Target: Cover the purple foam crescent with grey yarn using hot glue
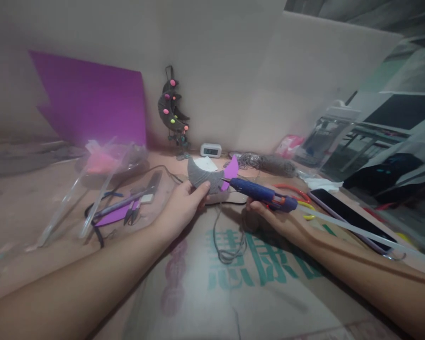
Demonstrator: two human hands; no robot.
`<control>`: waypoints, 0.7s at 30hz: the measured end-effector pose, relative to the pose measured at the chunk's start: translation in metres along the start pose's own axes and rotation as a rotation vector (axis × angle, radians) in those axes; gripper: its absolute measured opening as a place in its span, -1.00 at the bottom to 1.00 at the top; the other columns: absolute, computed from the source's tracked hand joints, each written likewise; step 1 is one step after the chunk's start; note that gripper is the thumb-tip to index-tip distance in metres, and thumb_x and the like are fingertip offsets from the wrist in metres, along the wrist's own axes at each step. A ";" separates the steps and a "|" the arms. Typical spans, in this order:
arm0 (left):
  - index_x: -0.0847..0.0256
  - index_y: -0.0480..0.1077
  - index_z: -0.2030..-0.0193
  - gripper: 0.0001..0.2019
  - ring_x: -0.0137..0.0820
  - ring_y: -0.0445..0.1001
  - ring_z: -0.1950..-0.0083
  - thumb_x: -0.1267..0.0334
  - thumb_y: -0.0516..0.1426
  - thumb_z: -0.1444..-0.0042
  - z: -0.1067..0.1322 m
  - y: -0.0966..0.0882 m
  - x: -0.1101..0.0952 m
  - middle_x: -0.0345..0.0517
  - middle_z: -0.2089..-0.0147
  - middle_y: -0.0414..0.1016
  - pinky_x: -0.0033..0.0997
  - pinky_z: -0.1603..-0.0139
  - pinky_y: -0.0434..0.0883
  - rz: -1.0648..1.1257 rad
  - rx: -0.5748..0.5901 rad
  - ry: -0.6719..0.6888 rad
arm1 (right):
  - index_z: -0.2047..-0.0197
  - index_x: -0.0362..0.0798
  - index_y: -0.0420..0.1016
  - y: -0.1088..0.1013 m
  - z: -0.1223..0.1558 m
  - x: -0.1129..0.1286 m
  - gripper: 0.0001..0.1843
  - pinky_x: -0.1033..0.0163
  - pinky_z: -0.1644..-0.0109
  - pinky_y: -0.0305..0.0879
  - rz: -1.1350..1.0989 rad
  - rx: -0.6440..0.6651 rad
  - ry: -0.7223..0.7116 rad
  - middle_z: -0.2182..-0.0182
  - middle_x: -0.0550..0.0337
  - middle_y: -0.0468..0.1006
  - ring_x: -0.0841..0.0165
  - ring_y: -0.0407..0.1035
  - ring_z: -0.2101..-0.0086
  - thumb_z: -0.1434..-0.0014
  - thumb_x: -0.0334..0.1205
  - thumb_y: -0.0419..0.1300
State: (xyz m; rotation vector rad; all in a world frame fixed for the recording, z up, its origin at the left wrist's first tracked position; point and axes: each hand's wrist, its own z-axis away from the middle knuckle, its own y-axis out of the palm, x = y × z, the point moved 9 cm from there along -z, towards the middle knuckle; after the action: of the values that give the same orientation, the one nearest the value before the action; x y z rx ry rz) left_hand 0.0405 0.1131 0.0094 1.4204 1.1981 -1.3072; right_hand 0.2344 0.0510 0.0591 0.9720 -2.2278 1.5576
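My left hand (189,199) grips a crescent moon shape (201,180) near the middle of the view, thumb on its front. Grey yarn wraps most of the crescent, while its right tip (233,167) is bare purple. My right hand (264,215) is closed around a blue hot glue gun (257,190), with a long clear glue stick (354,230) out of its back end. The gun's nozzle is at the edge of the yarn wrapping, beside the bare purple part; whether it touches cannot be made out. A loose grey yarn strand (228,257) trails below onto the cardboard.
Cardboard with green print (184,293) covers the table. Glue sticks (97,205), a pen and scissors lie left; a phone (350,217) lies right. Behind are a small white clock (210,150), a grey yarn bundle (276,164), a purple sheet (95,104) and a decorated crescent (168,111).
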 end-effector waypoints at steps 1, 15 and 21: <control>0.26 0.31 0.50 -0.66 -0.54 0.22 0.56 0.01 0.14 -0.08 0.001 -0.001 -0.001 -0.28 0.61 0.28 -0.56 0.54 0.18 -0.022 -0.004 0.003 | 0.31 0.02 0.46 0.000 0.001 0.001 -0.71 0.16 0.26 0.43 0.001 -0.004 -0.004 0.42 0.17 0.53 0.25 0.46 0.39 -0.19 0.07 0.12; 0.25 0.33 0.33 -0.71 -0.55 0.28 0.54 0.03 0.17 -0.06 -0.002 -0.003 0.007 -0.25 0.50 0.39 -0.59 0.53 0.25 0.173 -0.038 -0.039 | 0.43 0.03 0.36 0.001 -0.002 0.016 -0.72 0.22 0.43 0.33 -0.019 0.034 -0.062 0.53 0.23 0.42 0.32 0.35 0.50 -0.15 0.06 0.14; 0.26 0.32 0.34 -0.74 -0.56 0.29 0.52 0.07 0.15 -0.07 -0.001 -0.003 0.004 -0.24 0.48 0.38 -0.60 0.52 0.26 0.145 -0.041 -0.039 | 0.40 0.00 0.32 0.002 -0.003 0.016 -0.73 0.25 0.45 0.29 -0.016 0.038 -0.039 0.53 0.24 0.39 0.35 0.31 0.51 -0.12 0.02 0.16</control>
State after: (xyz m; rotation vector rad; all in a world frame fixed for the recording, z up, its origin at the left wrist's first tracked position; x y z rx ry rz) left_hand 0.0375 0.1152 0.0057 1.4185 1.0699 -1.1986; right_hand 0.2212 0.0481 0.0674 1.0370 -2.2178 1.5934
